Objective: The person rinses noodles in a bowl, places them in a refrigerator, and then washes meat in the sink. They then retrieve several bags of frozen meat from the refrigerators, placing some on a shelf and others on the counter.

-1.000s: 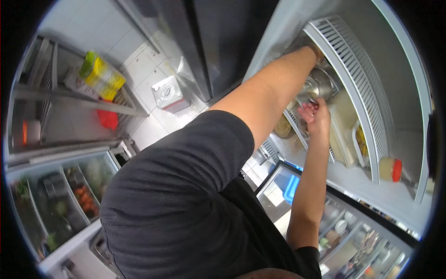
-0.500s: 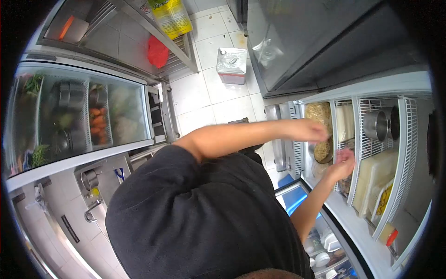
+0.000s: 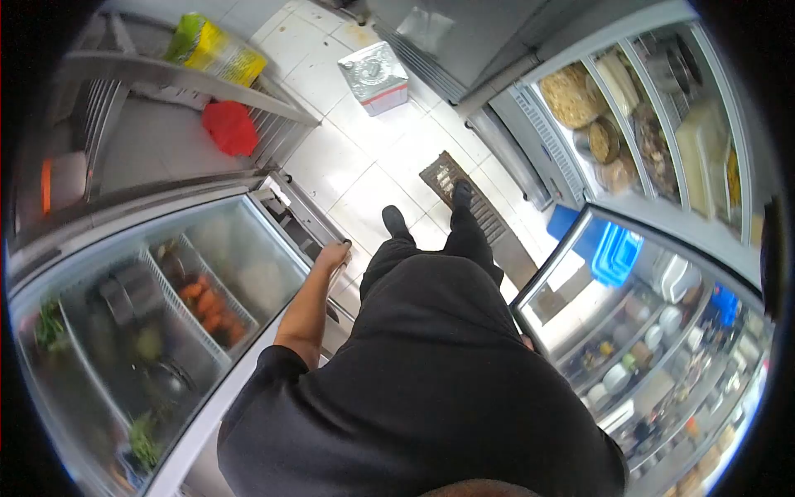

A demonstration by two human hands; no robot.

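My left hand (image 3: 333,253) is low on the left, fingers curled together, right at the edge of the steel frame (image 3: 310,222) beside the left glass-door fridge. What it holds, if anything, is hidden. Only a sliver of my right hand (image 3: 527,341) shows past my dark shirt, at the free edge of the right fridge's glass door (image 3: 548,258); its fingers are hidden. That door stands swung out. On the open fridge's racks are a bag of pale noodle-like strands (image 3: 573,95), a round metal tin (image 3: 602,141) and a white block-like container (image 3: 700,149).
A square metal can (image 3: 374,76) stands on the tiled floor near a long drain grate (image 3: 484,219). At the upper left, a red bag (image 3: 229,127) and a yellow sack (image 3: 217,56) rest on steel shelving. Carrots (image 3: 209,306) show through the left fridge's glass. A blue crate (image 3: 615,253) appears through the open door.
Both hands have come away from the open fridge's racks. My left hand has swung across to the left, my right hand back to the door's edge. My view has turned, showing my feet.
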